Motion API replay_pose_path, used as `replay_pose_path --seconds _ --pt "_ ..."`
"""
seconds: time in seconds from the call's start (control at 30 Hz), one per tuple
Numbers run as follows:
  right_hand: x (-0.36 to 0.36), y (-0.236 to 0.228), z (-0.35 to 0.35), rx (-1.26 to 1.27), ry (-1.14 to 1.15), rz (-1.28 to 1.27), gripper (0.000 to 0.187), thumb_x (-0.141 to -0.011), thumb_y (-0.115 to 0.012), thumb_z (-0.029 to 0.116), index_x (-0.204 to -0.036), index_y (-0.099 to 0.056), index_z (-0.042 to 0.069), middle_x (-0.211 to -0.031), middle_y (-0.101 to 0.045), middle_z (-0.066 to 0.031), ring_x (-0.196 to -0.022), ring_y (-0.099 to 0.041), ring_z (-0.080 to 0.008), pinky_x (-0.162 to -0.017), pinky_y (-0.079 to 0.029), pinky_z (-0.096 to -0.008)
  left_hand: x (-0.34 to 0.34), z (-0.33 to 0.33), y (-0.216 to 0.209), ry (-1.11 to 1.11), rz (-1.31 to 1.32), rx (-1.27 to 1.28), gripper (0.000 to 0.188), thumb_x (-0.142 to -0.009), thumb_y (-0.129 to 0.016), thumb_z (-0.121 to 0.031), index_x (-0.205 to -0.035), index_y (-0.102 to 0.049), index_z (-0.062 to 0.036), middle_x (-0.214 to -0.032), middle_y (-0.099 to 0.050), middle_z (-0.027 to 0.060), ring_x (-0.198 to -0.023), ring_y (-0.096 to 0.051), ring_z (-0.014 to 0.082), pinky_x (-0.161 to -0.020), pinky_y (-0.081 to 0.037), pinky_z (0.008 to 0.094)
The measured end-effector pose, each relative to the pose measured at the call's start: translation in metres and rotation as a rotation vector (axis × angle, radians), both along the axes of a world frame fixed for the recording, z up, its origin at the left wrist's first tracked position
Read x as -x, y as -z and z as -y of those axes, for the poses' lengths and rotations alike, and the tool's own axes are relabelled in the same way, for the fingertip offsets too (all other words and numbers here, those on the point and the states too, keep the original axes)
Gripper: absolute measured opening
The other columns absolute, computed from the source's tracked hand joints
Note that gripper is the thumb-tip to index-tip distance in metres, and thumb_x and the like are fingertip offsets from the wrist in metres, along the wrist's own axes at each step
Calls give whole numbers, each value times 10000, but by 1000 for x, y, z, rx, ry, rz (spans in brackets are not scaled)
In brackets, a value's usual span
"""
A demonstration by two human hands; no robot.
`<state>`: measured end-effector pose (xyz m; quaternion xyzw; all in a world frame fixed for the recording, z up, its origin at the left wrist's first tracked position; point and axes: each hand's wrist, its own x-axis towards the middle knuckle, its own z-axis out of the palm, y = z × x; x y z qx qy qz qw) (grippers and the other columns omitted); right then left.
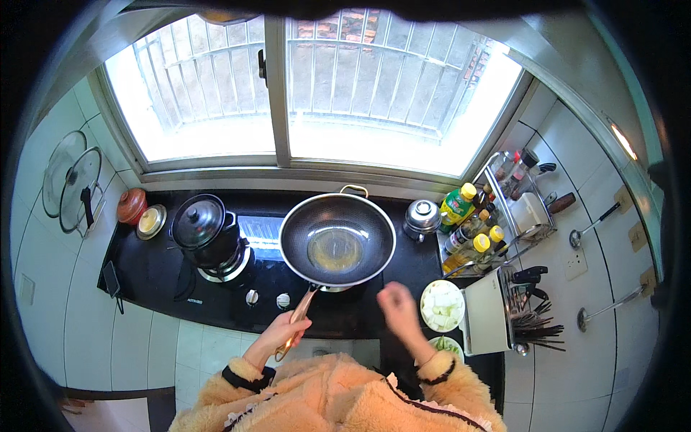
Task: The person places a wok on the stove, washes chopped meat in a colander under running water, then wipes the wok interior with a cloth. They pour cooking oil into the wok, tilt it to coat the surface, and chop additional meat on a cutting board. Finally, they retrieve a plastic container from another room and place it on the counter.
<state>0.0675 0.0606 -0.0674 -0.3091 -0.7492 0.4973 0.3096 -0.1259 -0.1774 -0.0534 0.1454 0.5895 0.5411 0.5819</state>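
Note:
My left hand (282,335) is wrapped round the copper-coloured handle (303,311) of a dark wok (371,230), which sits level over the stove. At the bottom of the wok lies a thin pool of yellowish liquid (335,250) that looks like oil. To the right of the handle, my right hand (398,306) hovers over the counter, its fingers smeared by motion. Closest to it is a plate (425,317) of white and pale green cut pieces (443,307). Partly behind my right sleeve stands a second bowl with green pieces (448,347).
A lidded black pot (201,227) occupies the left burner. On the right are a small metal pot (422,218), a rack of bottles (471,248), and a cream-coloured holder (484,317) with knives and chopsticks. Ladles (612,309) hang on the right wall; glass lids (78,189) hang on the left.

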Motion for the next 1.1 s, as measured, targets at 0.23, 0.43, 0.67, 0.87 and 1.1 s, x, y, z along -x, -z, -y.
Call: replay_pose_path --seconds 0.23,0.43,0.67,0.87,1.1 --pt "80 -19 108 1169 -409 143 464 -915 -479 509 -1035 -566 69 -851 -610 -62 -769 -594 -138 -699 -494 -269 -3 -22 -33 -29 51 -83 87 -838 -582 -117 -849 -537 -43 -610 -515 9 -451 -490 99 -406 -387 221" --pt "106 -29 116 1171 -410 63 290 -909 -558 336 -840 -528 56 -608 -539 -48 -452 -513 -144 -419 -451 -274 -10 -26 -34 -11 -9 33 94 -813 -470 -52 -865 -531 -2 -614 -518 38 -458 -497 112 -392 -398 238" --pt "105 -30 111 1217 -551 -160 261 -923 -549 312 -869 -527 57 -658 -584 -52 -469 -547 -150 -425 -451 -261 -4 -32 -51 36 -151 0 63 -786 -498 -40 -735 -513 -6 -584 -519 44 -444 -506 123 -394 -417 245" --pt "96 -11 109 1229 -671 -196 269 -925 -539 306 -981 -518 44 -734 -594 -73 -506 -562 -173 -455 -466 -284 -10 -33 -25 99 -363 58 150 -770 -520 -51 -896 -518 30 -614 -546 64 -452 -530 136 -384 -426 270" --pt "90 49 121 1153 -731 -176 271 -939 -533 242 -1129 -520 48 -945 -586 -45 -820 -583 -139 -672 -489 -279 -25 -9 15 56 -402 -20 268 -753 -522 -33 -1020 -502 -28 -678 -533 48 -464 -516 128 -394 -421 276"
